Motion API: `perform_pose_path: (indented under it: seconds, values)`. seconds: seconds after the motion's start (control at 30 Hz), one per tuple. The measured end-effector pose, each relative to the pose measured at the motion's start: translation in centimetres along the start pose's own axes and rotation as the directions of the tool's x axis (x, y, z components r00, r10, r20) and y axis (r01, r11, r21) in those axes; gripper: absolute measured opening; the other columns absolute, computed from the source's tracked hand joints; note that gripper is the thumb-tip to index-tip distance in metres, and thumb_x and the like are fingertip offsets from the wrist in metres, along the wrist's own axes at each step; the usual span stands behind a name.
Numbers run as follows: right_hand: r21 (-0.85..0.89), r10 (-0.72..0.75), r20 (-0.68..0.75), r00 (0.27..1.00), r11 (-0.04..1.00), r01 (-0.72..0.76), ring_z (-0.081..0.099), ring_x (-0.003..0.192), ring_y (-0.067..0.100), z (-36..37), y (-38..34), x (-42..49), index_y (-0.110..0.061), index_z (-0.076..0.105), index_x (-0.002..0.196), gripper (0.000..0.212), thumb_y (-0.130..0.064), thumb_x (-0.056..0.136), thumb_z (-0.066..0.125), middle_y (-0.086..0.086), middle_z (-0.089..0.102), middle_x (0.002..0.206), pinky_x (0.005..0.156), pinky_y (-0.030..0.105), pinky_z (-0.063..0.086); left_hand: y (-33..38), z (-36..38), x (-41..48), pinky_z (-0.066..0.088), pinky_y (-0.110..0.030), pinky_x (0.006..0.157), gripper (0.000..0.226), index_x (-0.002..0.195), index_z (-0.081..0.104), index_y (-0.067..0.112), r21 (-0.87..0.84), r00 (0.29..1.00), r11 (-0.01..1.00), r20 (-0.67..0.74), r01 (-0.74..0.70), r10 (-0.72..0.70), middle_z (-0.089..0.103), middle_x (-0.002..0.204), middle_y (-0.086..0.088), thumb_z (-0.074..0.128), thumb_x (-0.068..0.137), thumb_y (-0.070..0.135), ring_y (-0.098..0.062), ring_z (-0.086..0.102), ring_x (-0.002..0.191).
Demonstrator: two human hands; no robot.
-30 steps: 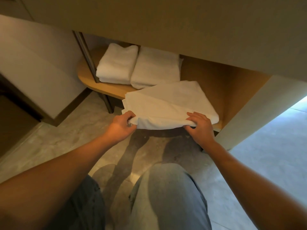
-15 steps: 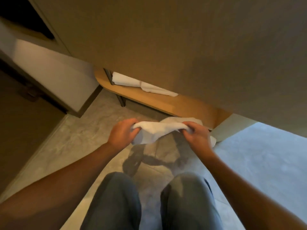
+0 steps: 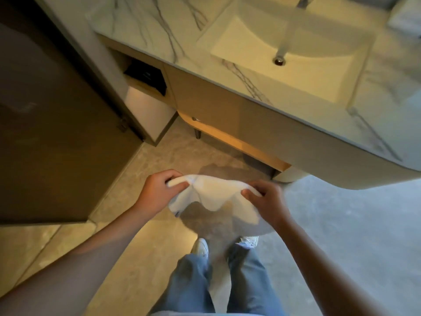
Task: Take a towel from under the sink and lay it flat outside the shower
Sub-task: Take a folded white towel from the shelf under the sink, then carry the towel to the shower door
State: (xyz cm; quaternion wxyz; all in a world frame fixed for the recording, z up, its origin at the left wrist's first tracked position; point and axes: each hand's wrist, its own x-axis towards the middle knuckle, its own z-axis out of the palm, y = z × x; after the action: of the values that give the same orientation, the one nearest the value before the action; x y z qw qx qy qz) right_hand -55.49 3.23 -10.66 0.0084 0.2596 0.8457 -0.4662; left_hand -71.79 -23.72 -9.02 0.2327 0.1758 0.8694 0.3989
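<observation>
A white towel [image 3: 214, 197] hangs in the air between my two hands, in front of the sink cabinet and above the floor. My left hand [image 3: 157, 192] grips its left top edge, and my right hand [image 3: 266, 199] grips its right top edge. The cloth sags and droops below my fingers, partly unfolded. The wooden shelf [image 3: 227, 140] under the sink shows only its front edge; the other towels on it are hidden. No shower is in view.
The marble counter with the white basin [image 3: 284, 53] juts out ahead and to the right. A dark door [image 3: 57, 133] stands at the left. My legs and white shoes [image 3: 200, 247] are below the towel on the grey tiled floor [image 3: 353, 224].
I have risen from a crouch to standing, so the view now looks down on the sink top. The towel has come away from the shelf with both hands and hangs looser.
</observation>
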Motion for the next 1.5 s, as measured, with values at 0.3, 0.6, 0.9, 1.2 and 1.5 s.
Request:
perform_pose_path:
  seconds: [0.3, 0.6, 0.9, 1.2, 1.5]
  values:
    - [0.011, -0.138, -0.166, 0.977, 0.99, 0.141, 0.065, 0.074, 0.004, -0.5, -10.6, -7.0, -0.03, 0.076, 0.095, 0.009, -0.029, 0.085, 0.075, -0.016, 0.071, 0.083, 0.061, 0.025, 0.051, 3.7, -8.2, -9.2, 0.045, -0.012, 0.063, 0.019, 0.082, 0.072, 0.037, -0.096, 0.974, 0.984, -0.188, -0.148, 0.128, 0.071, 0.085, 0.021, 0.082, 0.084, 0.02, 0.0, 0.064, 0.078]
    - [0.021, -0.315, -0.049, 0.948, 0.949, 0.316, 0.063, 0.083, -0.001, -0.2, -16.2, -8.2, -0.039, 0.072, 0.092, 0.013, -0.027, 0.088, 0.073, -0.023, 0.07, 0.089, 0.07, 0.026, 0.051, 4.2, -11.2, -15.9, 0.047, -0.015, 0.067, 0.012, 0.09, 0.075, 0.032, -0.102, 0.915, 0.984, -0.391, -0.145, 0.094, 0.071, 0.089, 0.023, 0.082, 0.084, 0.023, -0.002, 0.065, 0.084]
    - [0.08, -0.393, 0.283, 0.875, 0.919, 0.386, 0.061, 0.09, -0.009, 0.7, -18.1, -9.1, -0.041, 0.071, 0.094, 0.011, -0.032, 0.088, 0.073, -0.024, 0.069, 0.093, 0.072, 0.017, 0.044, 3.9, -7.8, -25.2, 0.044, -0.009, 0.065, 0.026, 0.083, 0.069, 0.041, -0.139, 0.75, 0.99, -0.654, 0.005, -0.096, 0.07, 0.089, 0.025, 0.081, 0.085, 0.019, 0.0, 0.066, 0.083]
    - [0.198, -0.477, 0.549, 0.686, 0.872, 0.448, 0.064, 0.083, -0.008, 4.7, -14.6, -14.7, -0.027, 0.076, 0.093, 0.006, -0.023, 0.088, 0.074, -0.018, 0.073, 0.086, 0.068, 0.008, 0.044, 5.0, 2.5, -38.7, 0.044, -0.017, 0.062, 0.027, 0.082, 0.07, 0.037, -0.354, 0.465, 0.912, -0.785, 0.207, -0.41, 0.07, 0.085, 0.017, 0.077, 0.087, 0.011, -0.002, 0.062, 0.074]
    - [0.317, -0.531, 0.76, 0.374, 0.805, 0.501, 0.064, 0.074, -0.007, 11.1, -16.2, -27.2, -0.021, 0.076, 0.087, 0.006, -0.015, 0.087, 0.075, -0.013, 0.075, 0.082, 0.067, 0.01, 0.044, 5.3, 8.9, -54.9, 0.046, -0.016, 0.063, 0.018, 0.076, 0.07, 0.038, -0.538, 0.053, 0.797, -0.819, 0.274, -0.571, 0.07, 0.078, 0.021, 0.077, 0.085, 0.023, 0.0, 0.063, 0.072]
